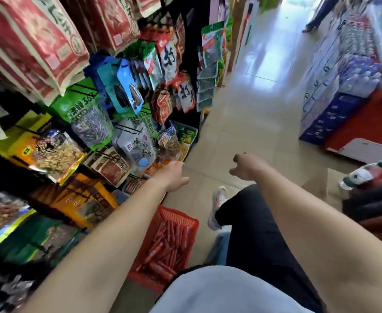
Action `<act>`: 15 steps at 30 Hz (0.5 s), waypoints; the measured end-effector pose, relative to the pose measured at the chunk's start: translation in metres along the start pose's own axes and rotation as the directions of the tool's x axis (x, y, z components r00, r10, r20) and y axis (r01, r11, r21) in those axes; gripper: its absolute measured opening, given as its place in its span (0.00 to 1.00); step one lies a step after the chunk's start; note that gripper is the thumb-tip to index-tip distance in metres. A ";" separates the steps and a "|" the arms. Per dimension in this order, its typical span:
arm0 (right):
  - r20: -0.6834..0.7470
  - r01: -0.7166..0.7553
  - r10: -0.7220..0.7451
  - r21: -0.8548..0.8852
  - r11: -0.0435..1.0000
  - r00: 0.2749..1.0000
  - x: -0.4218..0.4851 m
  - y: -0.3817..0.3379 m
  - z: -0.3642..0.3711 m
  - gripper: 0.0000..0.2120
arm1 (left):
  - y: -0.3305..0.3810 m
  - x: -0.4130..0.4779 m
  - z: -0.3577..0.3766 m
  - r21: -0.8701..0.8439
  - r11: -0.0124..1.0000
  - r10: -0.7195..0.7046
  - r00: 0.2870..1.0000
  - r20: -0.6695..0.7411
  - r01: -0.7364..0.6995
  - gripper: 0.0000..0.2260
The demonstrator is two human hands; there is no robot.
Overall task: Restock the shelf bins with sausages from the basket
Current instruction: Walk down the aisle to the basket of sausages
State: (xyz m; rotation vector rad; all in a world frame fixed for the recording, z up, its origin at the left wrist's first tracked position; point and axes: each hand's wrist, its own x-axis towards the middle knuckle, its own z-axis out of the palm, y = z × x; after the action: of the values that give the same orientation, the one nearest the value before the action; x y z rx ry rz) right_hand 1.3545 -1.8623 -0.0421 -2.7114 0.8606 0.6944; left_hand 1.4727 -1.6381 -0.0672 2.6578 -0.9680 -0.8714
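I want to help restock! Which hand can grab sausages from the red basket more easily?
Probably the left hand: its arm stretches right above the basket of sausages. The right hand hangs over the floor, farther from the basket.

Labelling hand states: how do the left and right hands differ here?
Left hand stretches toward the shelf bins, fingers fairly straight; right hand is out over the floor, fingers loosely curled. Left is beyond the basket; right is off to its side. Both look empty.
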 end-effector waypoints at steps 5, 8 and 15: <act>0.060 0.186 -0.181 -0.096 0.978 0.982 0.096 -0.038 -0.025 0.28 | -0.028 0.041 -0.019 -0.108 0.978 -0.185 0.982 -0.031 0.181 0.29; 0.111 0.315 -0.300 -0.160 0.935 0.947 0.166 -0.073 -0.039 0.27 | -0.044 0.069 -0.029 -0.182 0.938 -0.314 0.946 -0.084 0.295 0.26; 0.351 0.649 -0.553 -0.288 0.704 0.756 0.273 -0.159 -0.021 0.33 | -0.049 0.101 -0.032 -0.433 0.697 -0.632 0.775 0.006 0.572 0.21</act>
State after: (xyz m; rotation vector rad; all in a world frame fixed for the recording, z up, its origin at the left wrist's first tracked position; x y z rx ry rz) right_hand 1.6518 -1.8738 -0.1501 -2.8806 -0.2932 1.0818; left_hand 1.5792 -1.6653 -0.1054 2.6018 0.1743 -0.8491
